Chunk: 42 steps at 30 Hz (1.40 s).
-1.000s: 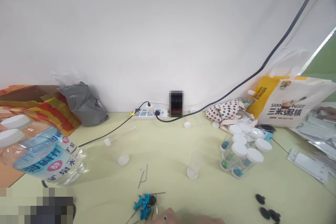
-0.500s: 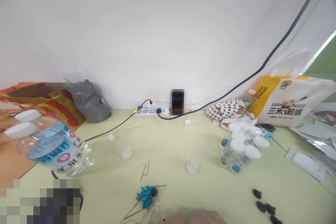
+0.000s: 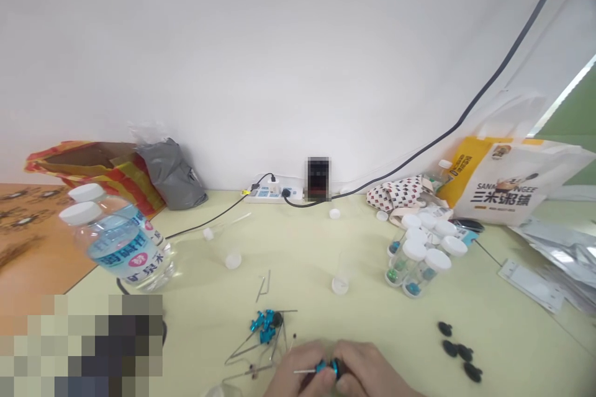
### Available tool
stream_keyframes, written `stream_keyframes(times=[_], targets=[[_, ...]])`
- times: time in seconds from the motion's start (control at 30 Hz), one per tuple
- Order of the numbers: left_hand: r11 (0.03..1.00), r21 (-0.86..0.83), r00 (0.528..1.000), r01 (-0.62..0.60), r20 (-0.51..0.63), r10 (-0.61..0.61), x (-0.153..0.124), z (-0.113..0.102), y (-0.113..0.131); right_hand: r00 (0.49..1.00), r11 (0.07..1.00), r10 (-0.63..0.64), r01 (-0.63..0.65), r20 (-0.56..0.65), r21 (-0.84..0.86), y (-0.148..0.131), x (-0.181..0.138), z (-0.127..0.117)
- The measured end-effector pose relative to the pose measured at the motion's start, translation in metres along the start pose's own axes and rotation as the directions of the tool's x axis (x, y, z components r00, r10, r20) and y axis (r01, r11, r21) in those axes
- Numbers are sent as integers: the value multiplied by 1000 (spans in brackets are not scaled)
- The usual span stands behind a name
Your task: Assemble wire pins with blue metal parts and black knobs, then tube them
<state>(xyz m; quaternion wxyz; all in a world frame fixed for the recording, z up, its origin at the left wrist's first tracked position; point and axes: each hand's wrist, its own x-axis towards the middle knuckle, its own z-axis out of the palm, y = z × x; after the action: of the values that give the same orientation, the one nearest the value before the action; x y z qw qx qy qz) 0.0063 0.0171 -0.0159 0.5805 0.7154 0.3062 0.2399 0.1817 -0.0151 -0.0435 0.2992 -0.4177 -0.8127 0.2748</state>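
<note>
At the bottom centre my left hand [image 3: 298, 369] and my right hand [image 3: 370, 372] meet, fingers closed. Between them is a small blue metal part [image 3: 321, 366] with a thin metal rod sticking out to the left. The right fingers grip a dark round piece against the blue part; it is mostly covered. Just left of my hands lies a pile of blue metal parts [image 3: 267, 336] with thin bent rods and a black knob. Farther back two hex keys [image 3: 263, 286] rest on the table.
Clear tubes with white caps [image 3: 413, 249] stand to the right, blue and green pieces inside. Several black knobs [image 3: 449, 348] lie nearer. Two water bottles [image 3: 128, 254] stand left. A power strip [image 3: 261, 197], patterned pouch [image 3: 395, 192] and printed bag [image 3: 507, 183] line the wall.
Both hands have come up into view with the blue part between them; before, only a blurred bit of hand showed at the bottom edge. The camera view has shifted slightly.
</note>
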Motion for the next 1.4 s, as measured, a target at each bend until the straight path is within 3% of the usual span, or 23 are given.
stream_keyframes(times=[0.13,0.27,0.6,0.87,1.0,1.17,1.4], targets=[[999,-18,999,32,7,-32,-1,-1,2,985,988,-103,85,-140,-132,-3,-4,-1],[997,-61,998,40,50,-37,-3,2,3,963,957,-182,127,-201,-259,-11,-8,-1],[992,-28,990,-120,70,121,-6,5,-9,984,983,-160,152,-80,-102,-10,-6,-3],[992,47,993,-120,22,119,-5,4,-9,964,988,-156,152,-216,-37,-10,-5,-4],[992,58,993,-116,2,116,-4,4,-14,962,986,-161,146,-218,-83,-11,-6,-7],[979,41,976,-201,92,197,-5,-1,-15,954,979,-180,151,-240,-135,-10,-8,-5],[983,96,976,-155,171,137,-11,2,-27,950,972,-210,176,-233,-155,-3,-5,2]])
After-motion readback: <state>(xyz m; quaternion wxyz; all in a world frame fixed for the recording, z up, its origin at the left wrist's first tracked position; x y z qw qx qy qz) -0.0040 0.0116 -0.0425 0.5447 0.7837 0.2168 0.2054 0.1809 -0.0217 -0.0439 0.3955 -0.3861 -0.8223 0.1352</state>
